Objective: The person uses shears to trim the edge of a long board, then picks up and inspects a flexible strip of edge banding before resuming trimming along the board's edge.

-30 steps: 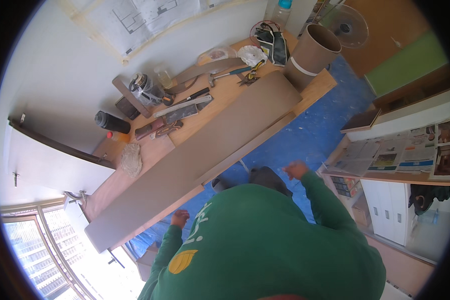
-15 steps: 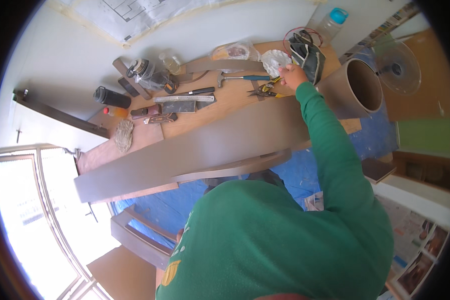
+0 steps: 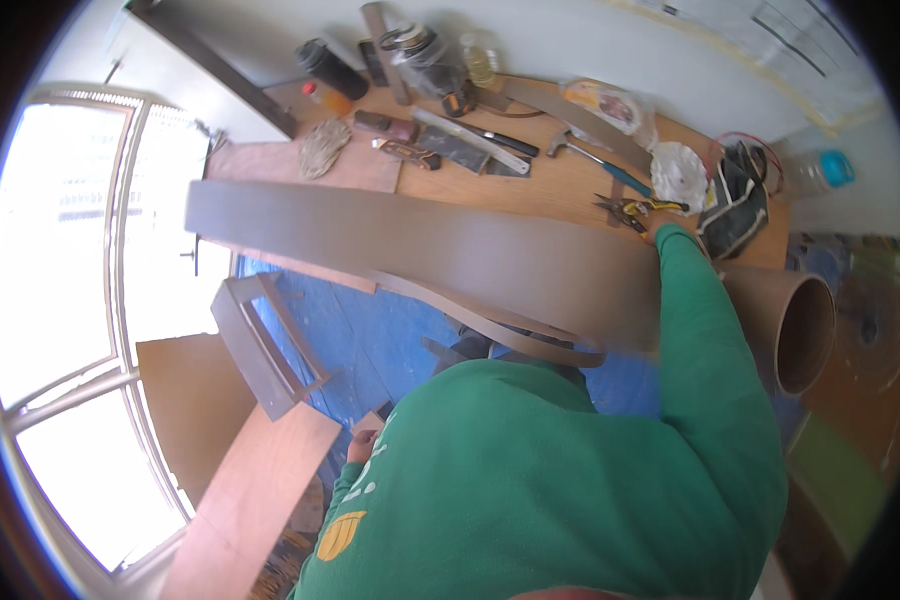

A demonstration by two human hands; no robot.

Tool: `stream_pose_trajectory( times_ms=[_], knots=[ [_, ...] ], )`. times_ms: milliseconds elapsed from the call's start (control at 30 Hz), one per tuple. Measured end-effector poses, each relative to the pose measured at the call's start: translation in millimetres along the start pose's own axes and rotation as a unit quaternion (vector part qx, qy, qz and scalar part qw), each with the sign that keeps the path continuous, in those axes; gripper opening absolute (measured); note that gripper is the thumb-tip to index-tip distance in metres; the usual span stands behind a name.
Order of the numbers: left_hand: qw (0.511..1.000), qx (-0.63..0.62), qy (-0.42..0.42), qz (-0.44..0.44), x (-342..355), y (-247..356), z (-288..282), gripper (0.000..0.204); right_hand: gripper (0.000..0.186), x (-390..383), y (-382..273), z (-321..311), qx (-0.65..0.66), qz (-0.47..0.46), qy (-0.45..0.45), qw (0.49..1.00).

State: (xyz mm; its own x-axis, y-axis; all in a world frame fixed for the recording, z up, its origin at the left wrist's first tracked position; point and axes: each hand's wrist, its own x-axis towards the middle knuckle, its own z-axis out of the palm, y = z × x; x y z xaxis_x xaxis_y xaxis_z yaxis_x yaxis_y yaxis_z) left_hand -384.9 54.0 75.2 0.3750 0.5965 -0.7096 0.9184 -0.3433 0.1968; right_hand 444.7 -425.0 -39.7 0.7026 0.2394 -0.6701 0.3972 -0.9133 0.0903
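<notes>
- Head view: the right hand (image 3: pixel 658 228), seen raised above the worktop (image 3: pixel 555 190) half a second ago, has been lowered beside the yellow-handled pliers (image 3: pixel 626 212); whether they are gripped cannot be told, its fingers being largely hidden.
- The pliers are laid behind the right end of the long brown panel (image 3: pixel 440 235), near the hammer (image 3: pixel 595 162).
- The left hand (image 3: pixel 364 446), almost hidden before, is now shown low beside the body, its fingers seemingly curled; whether anything is held cannot be told.
- The view has been turned, and a reddish plank (image 3: pixel 255 500) has been brought into sight at lower left.
- Orange liquid is held in a small bottle (image 3: pixel 328 99), yellowish liquid in a clear jar (image 3: pixel 479 62).
- A large flask (image 3: pixel 417 55) is partly wrapped in clear plastic; something pinkish is enclosed in a clear bag (image 3: pixel 610 108).
- The contents of the black bottle (image 3: pixel 332 70) cannot be seen.
</notes>
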Motion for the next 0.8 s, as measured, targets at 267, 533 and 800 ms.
stream_pose_trajectory(
  times_ms=[267, 533, 800],
  knots=[
    [0.993, -0.099, 0.025, -0.064, -62.4, 98.9, 1.2, 0.044, 0.055, -34.1, -29.8, -35.4, 0.004, -0.034, -0.020, 0.999],
    [0.974, -0.214, 0.001, -0.071, -16.9, 123.5, 53.5, 0.043, 0.041, -57.3, 2.4, -73.2, 0.157, -0.021, 0.044, 0.986],
    [0.991, -0.106, 0.062, 0.057, 66.0, 91.0, 88.2, 0.028, 0.040, -82.3, -42.4, -137.3, 0.087, 0.043, 0.127, 0.987]
  ],
)
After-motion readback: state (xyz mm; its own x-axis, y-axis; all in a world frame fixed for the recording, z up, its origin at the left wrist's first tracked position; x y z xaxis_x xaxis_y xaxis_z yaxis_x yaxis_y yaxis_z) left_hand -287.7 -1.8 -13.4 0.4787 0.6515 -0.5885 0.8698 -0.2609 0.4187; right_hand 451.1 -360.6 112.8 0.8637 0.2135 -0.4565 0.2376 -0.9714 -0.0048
